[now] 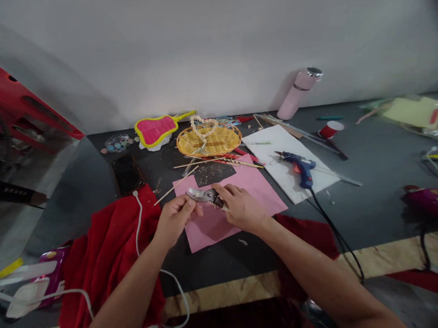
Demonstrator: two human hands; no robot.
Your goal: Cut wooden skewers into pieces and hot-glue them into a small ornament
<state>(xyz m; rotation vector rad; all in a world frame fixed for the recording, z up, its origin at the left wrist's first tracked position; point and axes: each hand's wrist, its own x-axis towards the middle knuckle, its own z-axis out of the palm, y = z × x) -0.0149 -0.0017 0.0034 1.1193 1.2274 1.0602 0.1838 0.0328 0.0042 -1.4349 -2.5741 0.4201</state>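
Note:
My right hand is wrapped around the handles of a pair of pruning shears, whose metal blades point left. At the blade tips, my left hand is closed in a pinch; whatever its fingers hold is too small to make out. Both hands are above a pink sheet of paper on the dark table. Thin wooden sticks lie just beyond the hands, with small crumbs scattered around them. Behind the sticks, a yellow woven basket carries a heart-shaped beaded piece.
To the right, a blue glue gun rests on a white board, its cord running off the front edge. A pink bottle stands by the wall. At left are a phone, red cloth and white cable.

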